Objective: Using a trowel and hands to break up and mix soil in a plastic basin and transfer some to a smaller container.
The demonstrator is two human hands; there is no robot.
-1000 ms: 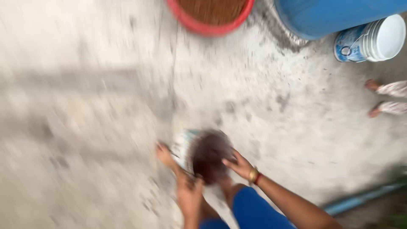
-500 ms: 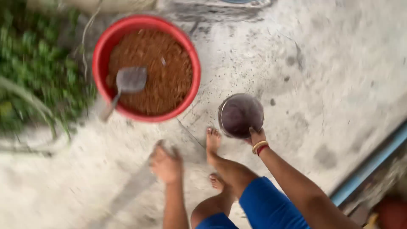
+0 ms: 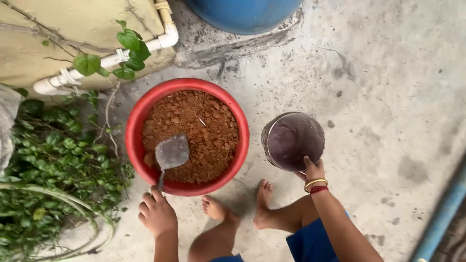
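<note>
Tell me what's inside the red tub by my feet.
The red tub holds lumpy reddish-brown soil. A grey trowel lies blade-down on it, its handle reaching the rim near the left hand. The soil hides the tub's bottom and whatever lies beneath the blade.

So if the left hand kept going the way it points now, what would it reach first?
The left hand points up toward the trowel, whose handle end sits just beyond its fingers. It would likely meet that handle first, at the near rim of the red basin of soil, though the height is unclear.
</note>
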